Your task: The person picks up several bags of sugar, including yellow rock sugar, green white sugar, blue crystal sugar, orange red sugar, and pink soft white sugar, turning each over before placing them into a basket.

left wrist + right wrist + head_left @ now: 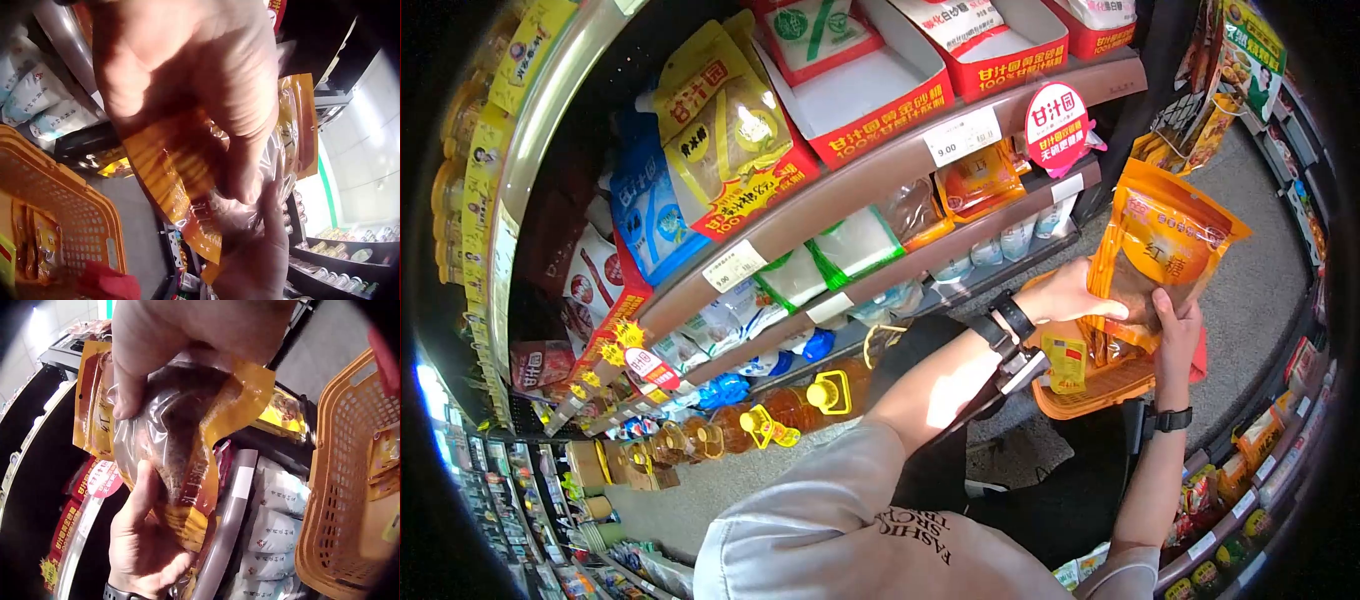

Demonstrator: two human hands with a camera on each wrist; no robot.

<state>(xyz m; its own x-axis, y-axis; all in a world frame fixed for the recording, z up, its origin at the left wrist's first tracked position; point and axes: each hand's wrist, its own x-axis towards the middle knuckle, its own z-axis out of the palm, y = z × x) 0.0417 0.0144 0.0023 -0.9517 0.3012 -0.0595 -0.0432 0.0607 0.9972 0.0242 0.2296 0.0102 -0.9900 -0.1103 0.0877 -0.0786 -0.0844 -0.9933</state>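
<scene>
An orange bag of brown sugar [1175, 235] with a clear window is held up in front of the shelf by both hands. My left hand [1068, 298] grips its left edge, thumb across the front. On the lower right side, my right hand [1178, 345] pinches the bag with the thumb on its face. The right wrist view shows dark brown sugar [172, 444] through the clear plastic, which creases between the two thumbs. Below the hands in the head view is an orange plastic basket [1090, 402]; several small orange packets [39, 240] lie inside it.
To the left runs a shelf [870, 150] with sugar bags in red display boxes and price tags. Big oil bottles [800, 405] stand on the floor beneath it. White bags [275, 519] line a low shelf, and another stocked shelf [1260, 470] curves along the right.
</scene>
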